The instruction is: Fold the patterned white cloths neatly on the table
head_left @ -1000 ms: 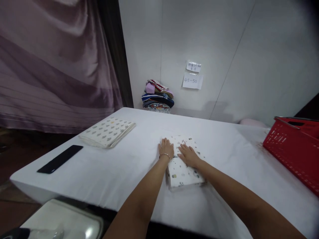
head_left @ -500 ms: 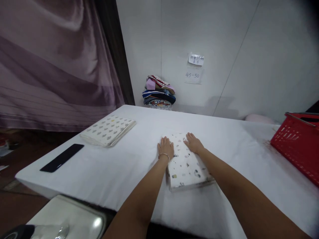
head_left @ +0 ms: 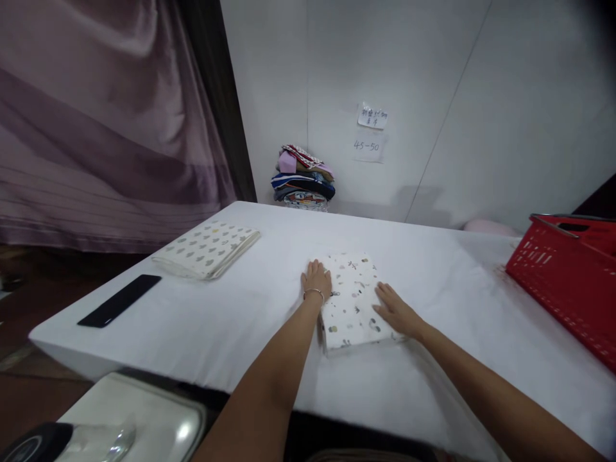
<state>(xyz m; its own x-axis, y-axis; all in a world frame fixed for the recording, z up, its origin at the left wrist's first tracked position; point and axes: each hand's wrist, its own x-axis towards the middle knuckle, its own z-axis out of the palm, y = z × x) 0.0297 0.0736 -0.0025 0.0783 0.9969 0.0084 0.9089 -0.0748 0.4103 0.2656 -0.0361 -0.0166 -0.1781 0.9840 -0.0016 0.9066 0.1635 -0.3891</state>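
Observation:
A folded white cloth [head_left: 353,305] with small grey, green and dark prints lies flat on the white-covered table [head_left: 240,333] in front of me. My left hand [head_left: 316,281] rests along the cloth's left edge, fingers stretched forward, with a thin bracelet at the wrist. On the cloth's right edge lies my right hand [head_left: 395,310], its fingers extended and apart over the fabric. Neither hand grips anything. Farther left on the table is a second folded cloth [head_left: 209,250], off-white with rows of grey motifs and one yellow one.
A black flat slab [head_left: 120,300] lies near the table's left edge. At the right stands a red plastic basket [head_left: 568,282]. Folded textiles [head_left: 304,179] are stacked by the wall. A pale stool-like surface [head_left: 139,410] with a clear, black-ended object is at lower left.
My right hand has slid from the far right part of the cloth nearer to me and outward to its right edge. My left hand stays at the left edge. The view has shifted slightly.

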